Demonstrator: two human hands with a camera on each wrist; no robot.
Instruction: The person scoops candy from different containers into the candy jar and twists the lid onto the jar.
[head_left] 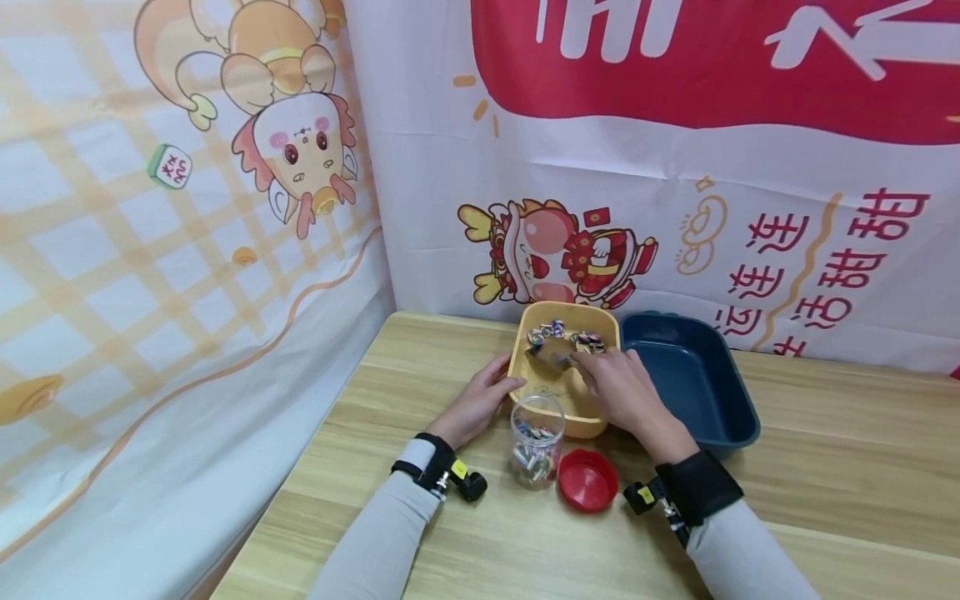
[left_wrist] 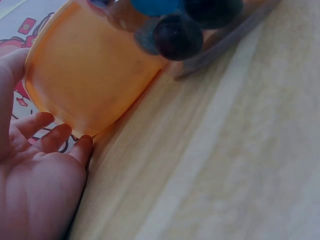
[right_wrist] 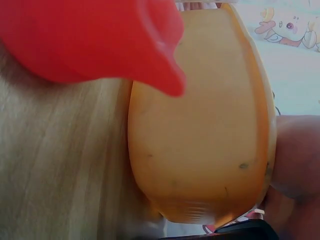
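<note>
Mid-frame, the left hand (head_left: pixel 483 398) gripped a smooth, rounded yellow plastic tub (head_left: pixel 585 427); the right hand (head_left: pixel 621 387) reached inside near glossy multicoloured pieces (head_left: pixel 587 340), its hold impossible to tell.

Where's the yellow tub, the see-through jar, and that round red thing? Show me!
Yellow tub (head_left: pixel 586 427): head view, on its near outer wall.
See-through jar (head_left: pixel 536 458): head view, on the middle of its side.
Round red thing (head_left: pixel 588 481): head view, on its bare inside.

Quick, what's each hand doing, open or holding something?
Left hand: holding the yellow tray by its side.
Right hand: holding a spoon-like utensil, partly hidden.
</note>
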